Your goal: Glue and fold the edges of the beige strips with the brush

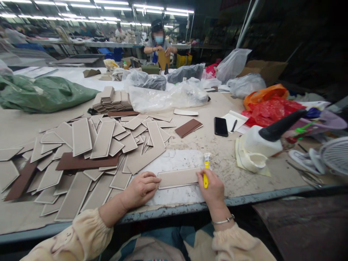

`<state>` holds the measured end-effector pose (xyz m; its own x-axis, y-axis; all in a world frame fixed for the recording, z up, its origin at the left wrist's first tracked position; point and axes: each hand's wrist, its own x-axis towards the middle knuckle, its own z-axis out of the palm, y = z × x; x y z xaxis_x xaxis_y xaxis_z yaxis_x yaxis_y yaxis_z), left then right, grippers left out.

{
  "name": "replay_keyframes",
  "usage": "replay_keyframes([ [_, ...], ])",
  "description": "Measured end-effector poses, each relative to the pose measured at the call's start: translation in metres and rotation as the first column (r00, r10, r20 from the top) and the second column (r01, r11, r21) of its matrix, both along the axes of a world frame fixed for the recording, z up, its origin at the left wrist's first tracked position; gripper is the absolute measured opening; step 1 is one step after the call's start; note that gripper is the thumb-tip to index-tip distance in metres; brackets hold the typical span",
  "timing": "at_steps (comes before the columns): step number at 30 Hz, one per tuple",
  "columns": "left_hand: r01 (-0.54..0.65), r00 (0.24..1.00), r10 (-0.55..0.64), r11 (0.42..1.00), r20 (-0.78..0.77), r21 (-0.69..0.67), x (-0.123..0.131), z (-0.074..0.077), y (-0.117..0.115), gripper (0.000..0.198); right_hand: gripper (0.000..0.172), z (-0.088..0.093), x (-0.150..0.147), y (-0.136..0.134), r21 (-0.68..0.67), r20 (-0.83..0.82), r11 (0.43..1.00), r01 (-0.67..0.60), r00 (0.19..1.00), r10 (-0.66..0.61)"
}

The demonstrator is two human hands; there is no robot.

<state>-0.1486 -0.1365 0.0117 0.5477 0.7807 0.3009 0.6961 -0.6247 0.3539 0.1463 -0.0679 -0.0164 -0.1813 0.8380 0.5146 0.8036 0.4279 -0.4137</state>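
A rectangular beige panel with pale edges lies over a white, stained sheet at the table's front. My left hand is closed at the panel's left end, thumb and fingertips on its edge. At the opposite end, my right hand pinches the panel's edge and also holds a small paintbrush with a yellow handle, bristles pointing away from me. Left of the sheet spreads a loose heap of similar beige pieces, with a few brown strips among them.
To the right stand a white plastic jug and a round cup of pale paste. A phone lies behind the sheet, near brown pieces. Plastic bags line the back. A fan stands far right. Another person works opposite.
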Motion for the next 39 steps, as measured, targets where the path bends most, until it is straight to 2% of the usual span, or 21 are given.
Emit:
replay_keyframes([
  [4,0.002,1.0,-0.002,1.0,0.006,-0.004,-0.001,-0.003,0.0,0.018,0.012,-0.003,-0.001,0.001,0.009,-0.038,1.0,-0.026,0.999,0.026],
  [8,0.011,1.0,-0.011,1.0,0.007,0.027,-0.002,-0.005,0.001,0.018,0.008,-0.004,-0.001,0.002,0.019,0.011,1.0,0.009,1.0,-0.009],
  [12,0.012,1.0,-0.011,0.999,-0.017,0.047,0.0,-0.005,0.002,0.018,0.007,0.005,-0.004,-0.003,0.019,0.093,1.0,0.018,0.995,-0.02],
  [14,0.01,1.0,-0.009,0.998,-0.022,0.062,0.0,-0.006,0.002,0.018,0.007,0.014,-0.012,-0.009,0.004,0.084,1.0,-0.016,0.996,0.016],
  [17,0.011,1.0,-0.009,0.997,-0.027,0.075,0.001,-0.006,0.002,0.018,0.002,0.025,-0.03,-0.024,-0.05,-0.013,0.967,-0.25,0.968,0.25],
  [20,0.012,0.999,-0.01,0.998,-0.032,0.069,0.001,-0.006,0.003,0.019,0.015,0.029,-0.049,-0.038,-0.124,-0.066,0.842,-0.525,0.851,0.521],
  [22,0.011,1.0,-0.009,0.998,-0.028,0.062,0.001,-0.006,0.003,0.019,0.026,0.028,-0.055,-0.043,-0.183,-0.08,0.79,-0.585,0.81,0.581],
  [24,0.007,1.0,-0.006,0.999,-0.022,0.051,0.001,-0.005,0.003,0.018,0.034,0.025,-0.054,-0.043,-0.231,-0.088,0.796,-0.559,0.827,0.555],
  [28,0.001,1.0,0.0,0.999,-0.01,0.035,0.002,-0.004,0.003,0.017,0.039,0.017,-0.036,-0.032,-0.279,-0.105,0.862,-0.422,0.906,0.41],
  [35,-0.031,0.998,0.032,0.999,0.047,-0.013,0.007,0.001,0.0,0.018,0.033,0.007,-0.016,-0.017,-0.255,-0.121,0.921,-0.293,0.955,0.271],
  [39,-0.101,0.992,0.109,0.988,0.065,-0.115,0.013,0.007,0.003,0.019,0.03,0.007,-0.018,-0.017,-0.245,-0.116,0.93,-0.274,0.961,0.253],
])
